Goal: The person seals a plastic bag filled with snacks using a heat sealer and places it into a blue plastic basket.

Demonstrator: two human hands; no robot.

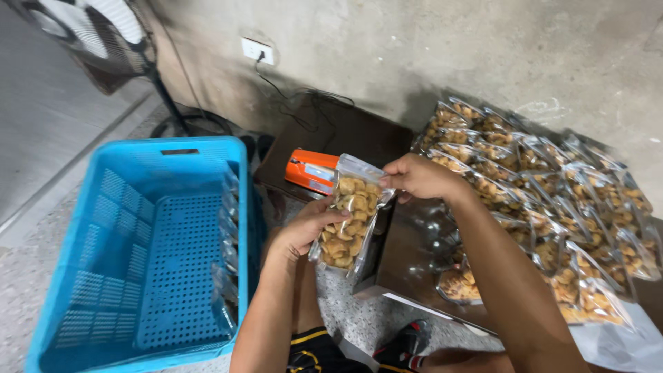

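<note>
Item 1 — left hand [304, 231]: curled around the lower side of a clear snack pouch [349, 221], thumb across its front, fingers behind. Grip looks light; the pouch stands tilted, bottom toward the person.

Item 2 — right hand [421, 176]: pinched shut on the pouch's top edge, just above and to the right of the left hand. Whether the top seam is closed cannot be told.

Item 3 — blue crate [103, 276]: on the floor to the left of the left hand, a row of filled pouches standing along its near-right wall.

Item 4 — dark counter [407, 255]: beneath and beyond the right hand, low and glossy.

Item 5 — orange sealer [311, 169]: just beyond the pouch.

Item 6 — stacked pouches [552, 200]: to the right of the right hand, overlapping in rows.

Risks, as judged: an unsealed top could spill pieces if the pouch tips further; slick film may slip from a loose grip; the right forearm passes close over the stack and could nudge it.
</note>
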